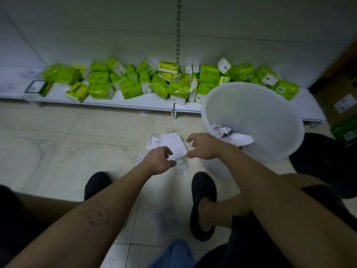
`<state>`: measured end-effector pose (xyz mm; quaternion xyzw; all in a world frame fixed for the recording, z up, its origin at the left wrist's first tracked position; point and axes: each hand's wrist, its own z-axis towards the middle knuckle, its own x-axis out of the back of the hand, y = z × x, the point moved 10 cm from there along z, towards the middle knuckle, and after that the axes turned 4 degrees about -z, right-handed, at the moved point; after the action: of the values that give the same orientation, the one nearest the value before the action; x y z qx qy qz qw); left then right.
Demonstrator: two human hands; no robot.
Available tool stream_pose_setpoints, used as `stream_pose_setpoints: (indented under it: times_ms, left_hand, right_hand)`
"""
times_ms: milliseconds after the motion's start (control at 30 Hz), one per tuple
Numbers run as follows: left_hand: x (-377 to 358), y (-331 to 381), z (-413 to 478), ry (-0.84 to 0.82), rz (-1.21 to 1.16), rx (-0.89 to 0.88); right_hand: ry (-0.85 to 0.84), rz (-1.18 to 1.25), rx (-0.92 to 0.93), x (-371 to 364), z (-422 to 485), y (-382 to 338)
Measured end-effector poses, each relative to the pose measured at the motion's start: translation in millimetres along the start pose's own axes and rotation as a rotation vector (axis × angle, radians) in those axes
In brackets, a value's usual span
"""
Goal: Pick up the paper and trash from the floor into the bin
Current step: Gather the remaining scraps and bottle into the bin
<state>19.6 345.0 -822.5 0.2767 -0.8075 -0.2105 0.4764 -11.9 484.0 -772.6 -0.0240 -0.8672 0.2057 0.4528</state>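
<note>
A heap of white crumpled paper (170, 144) lies on the tiled floor between my feet and the shelf. My left hand (160, 160) pinches the near edge of a white sheet in that heap. My right hand (202, 146) hovers at the heap's right edge with fingers spread and curved, holding nothing that I can see. A white plastic bin (270, 113) stands tilted just to the right, with several paper scraps and a wrapper (224, 130) inside it. More small scraps (182, 167) lie below my left hand.
A low white shelf (119, 102) along the wall carries several green tissue packs (131, 88). My feet in black shoes (202, 206) stand near the heap. A cardboard box (340, 105) and a dark bag (328, 161) sit at the right.
</note>
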Motion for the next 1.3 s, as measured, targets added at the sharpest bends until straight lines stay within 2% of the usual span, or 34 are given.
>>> stream_pose_setpoints:
  times_ms: [67, 200, 367, 533, 633, 700, 767, 867, 933, 1000, 1200, 1300]
  left_hand:
    - [-10, -24, 0, -0.031, -0.006, 0.034]
    - [-30, -79, 8, -0.104, -0.029, 0.131]
    - [-75, -150, 20, -0.221, 0.08, 0.229]
    - [-151, -202, 21, -0.331, 0.149, 0.287]
    - [-182, -219, 24, -0.297, 0.237, 0.261]
    - [-195, -220, 35, -0.277, 0.325, 0.157]
    - [-209, -213, 46, -0.32, 0.418, -0.033]
    - [-246, -201, 39, -0.534, 0.623, -0.434]
    - [-271, -200, 25, -0.625, 0.751, -0.609]
    - [-280, -200, 22, -0.595, 0.776, -0.618]
    - [-248, -196, 35, -0.328, 0.627, -0.537]
    - [-222, -206, 56, -0.198, 0.556, -0.436]
  right_hand:
    - [-0.11, -0.065, -0.008, -34, 11, -8]
    - [-0.172, -0.036, -0.087, -82, 35, -3]
    - [-0.43, 0.011, -0.134, -190, 54, 4]
    - [-0.531, 0.059, -0.228, -258, 86, 27]
    - [-0.483, 0.161, -0.328, -277, 108, 47]
    - [-0.398, 0.188, -0.387, -280, 126, 64]
    - [-0.328, 0.181, -0.424, -277, 143, 79]
    - [-0.19, 0.18, -0.397, -267, 170, 91]
    - [-0.155, 0.133, -0.364, -266, 186, 95]
    - [-0.174, 0.108, -0.356, -271, 200, 100]
    - [-0.288, 0.01, -0.314, -296, 201, 107]
    - [-0.331, 0.083, -0.35, -309, 187, 105]
